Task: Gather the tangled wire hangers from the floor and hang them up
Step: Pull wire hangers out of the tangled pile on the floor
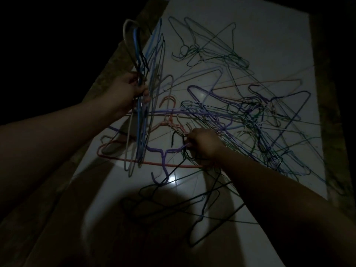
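- left hand [128, 91] grips a small bunch of hangers [141, 60], held upright
- right hand [202, 144] pinches a purple hanger [167, 150] in the pile
- most hangers [250, 112] lie tangled on the white floor [269, 35], so barely started imo, nothing hung yet

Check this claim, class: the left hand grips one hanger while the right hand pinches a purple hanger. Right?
No: the head view shows the left hand gripping a bunch of hangers, not one. The right hand does pinch the purple hanger.

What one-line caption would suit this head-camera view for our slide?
Left hand grips gathered hangers while right hand pinches a purple hanger from the floor tangle.
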{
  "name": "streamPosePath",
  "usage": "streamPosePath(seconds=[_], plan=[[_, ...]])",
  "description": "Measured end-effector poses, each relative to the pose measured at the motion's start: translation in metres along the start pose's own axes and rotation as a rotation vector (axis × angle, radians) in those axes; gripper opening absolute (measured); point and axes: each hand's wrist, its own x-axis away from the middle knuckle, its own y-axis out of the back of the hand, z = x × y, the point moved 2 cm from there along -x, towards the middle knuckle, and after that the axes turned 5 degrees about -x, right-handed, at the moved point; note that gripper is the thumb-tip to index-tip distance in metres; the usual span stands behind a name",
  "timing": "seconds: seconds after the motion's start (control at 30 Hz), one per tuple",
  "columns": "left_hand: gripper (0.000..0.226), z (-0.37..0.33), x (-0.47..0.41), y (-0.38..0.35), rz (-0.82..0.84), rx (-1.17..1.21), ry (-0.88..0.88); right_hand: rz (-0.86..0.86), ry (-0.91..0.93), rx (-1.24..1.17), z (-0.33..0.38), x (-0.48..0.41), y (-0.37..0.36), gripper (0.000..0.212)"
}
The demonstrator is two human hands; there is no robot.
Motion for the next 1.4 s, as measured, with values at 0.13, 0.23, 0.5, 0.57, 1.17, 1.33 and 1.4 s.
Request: streamPosePath(seconds=[0.13,0.23,0.5,0.57,1.17,1.33,1.4], plan=[[0.021,-0.005,0.001,0.006,-0.018,0.029,-0.025,-0.117,-0.003,-0.143,-0.005,0.013,0.007,0.023],[0.026,-0.015,0.003,0.003,-0.047,0.042,-0.043,-0.176,-0.037,-0.164,-0.014,0.025,0.010,0.019],[0.025,-0.048,0.002,-0.018,-0.044,0.164,-0.083,-0.442,-0.168,-0.427,-0.036,0.061,0.031,0.012],[0.034,-0.058,0.004,-0.023,-0.039,0.221,-0.085,-0.509,-0.248,-0.504,-0.045,0.071,0.035,0.011],[0.022,-0.061,0.020,-0.065,-0.040,0.186,-0.070,-0.770,-0.602,-1.236,-0.040,0.108,0.080,0.021],[0.028,-0.060,0.019,-0.076,0.001,0.145,-0.084,-0.726,-0.573,-1.272,-0.031,0.110,0.088,0.020],[0.028,-0.064,0.019,-0.076,-0.016,0.188,-0.106,-0.712,-0.592,-1.307,-0.030,0.110,0.089,0.022]])
